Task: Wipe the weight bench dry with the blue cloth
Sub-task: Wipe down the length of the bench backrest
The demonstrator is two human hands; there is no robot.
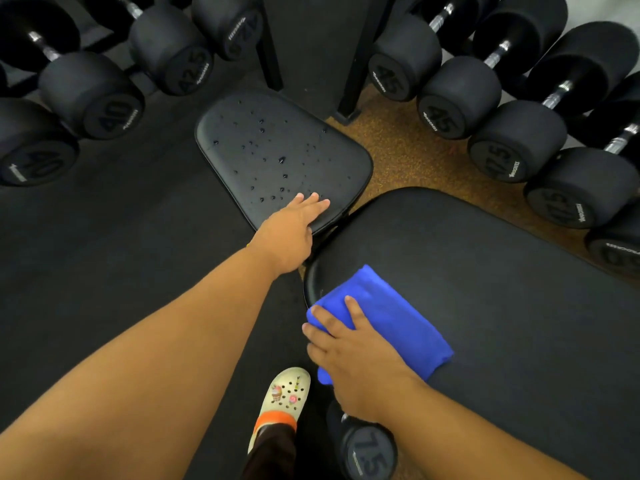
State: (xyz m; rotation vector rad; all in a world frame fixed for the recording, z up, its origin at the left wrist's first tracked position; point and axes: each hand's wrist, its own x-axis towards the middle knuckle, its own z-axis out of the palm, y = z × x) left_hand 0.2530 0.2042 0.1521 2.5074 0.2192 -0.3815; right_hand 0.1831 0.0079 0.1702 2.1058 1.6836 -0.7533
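Note:
The black weight bench has two pads. Its seat pad (277, 147) lies ahead of me, dotted with water drops. The long back pad (485, 271) runs to the right and looks dry. My left hand (287, 233) rests flat on the near edge of the seat pad, fingers straight. A folded blue cloth (388, 317) lies on the near end of the back pad. My right hand (349, 355) presses down on the cloth's near left part with spread fingers.
Racks of black dumbbells stand at the left (90, 88) and right (519, 140). One small dumbbell (367, 452) lies on the floor under the back pad. My foot in a pale clog (287, 393) stands on the black rubber floor.

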